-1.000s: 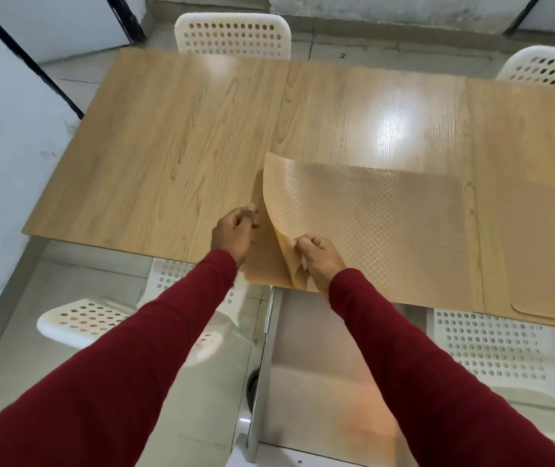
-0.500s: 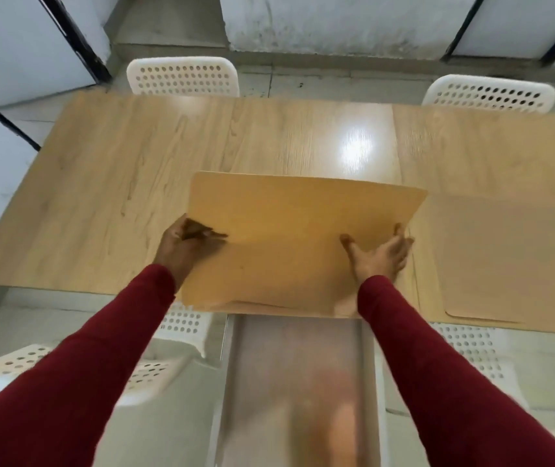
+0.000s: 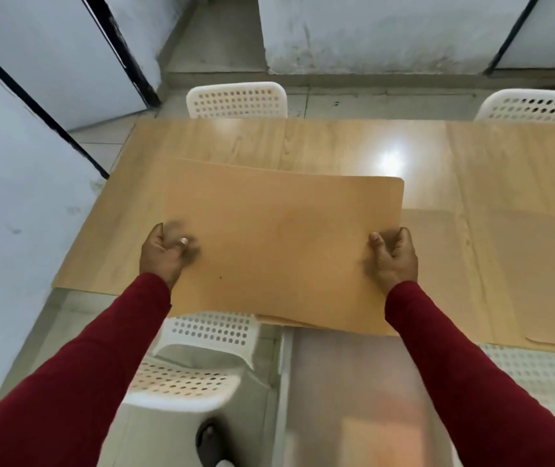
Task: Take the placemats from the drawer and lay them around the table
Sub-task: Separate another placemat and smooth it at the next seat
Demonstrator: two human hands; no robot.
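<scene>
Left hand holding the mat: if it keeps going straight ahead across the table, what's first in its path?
Likely nothing: bare table lies ahead of the left hand, then the far chair. Depth unclear.

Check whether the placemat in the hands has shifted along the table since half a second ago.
Yes. The held placemat has moved left: its right edge now stands clear of the laid placemat on the table, instead of meeting it.

A tan, flat rectangular placemat with rounded corners [image 3: 279, 237] was held level over the wooden table [image 3: 353, 143], overhanging its near edge; a second like placemat [image 3: 539, 281] lay flat on the table's right.
</scene>
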